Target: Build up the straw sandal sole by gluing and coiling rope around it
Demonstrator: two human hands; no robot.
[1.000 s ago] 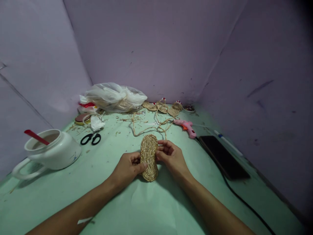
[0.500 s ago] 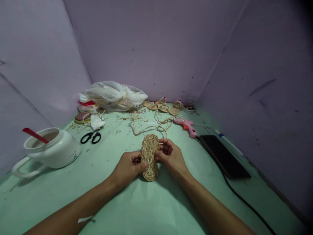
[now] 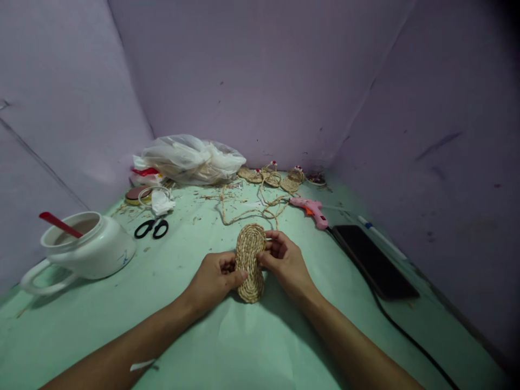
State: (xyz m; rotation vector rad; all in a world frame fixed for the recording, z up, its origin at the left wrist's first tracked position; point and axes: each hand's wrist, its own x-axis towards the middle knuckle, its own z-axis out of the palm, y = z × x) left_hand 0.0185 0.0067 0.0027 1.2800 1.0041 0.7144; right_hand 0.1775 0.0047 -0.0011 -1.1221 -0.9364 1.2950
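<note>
A small oval sole woven from straw braid point(image 3: 249, 260) stands nearly on edge over the pale green table point(image 3: 252, 346), held between both hands. My left hand point(image 3: 213, 279) pinches its left rim, thumb on the woven face. On the right rim, my right hand point(image 3: 284, 260) grips with curled fingers. A loose straw braid point(image 3: 244, 214) trails on the table just beyond the sole.
A white pot point(image 3: 87, 249) with a red spoon sits at the left. Black scissors point(image 3: 151, 228), a plastic bag point(image 3: 190, 160) and tape rolls lie behind it. Finished straw sandals point(image 3: 270, 176), a pink glue gun point(image 3: 311, 210), a black phone point(image 3: 374, 260) and its cable lie at the right.
The right hand's fingers have shifted slightly along the sole's edge and the sole has tilted a little. The left hand has kept its hold.
</note>
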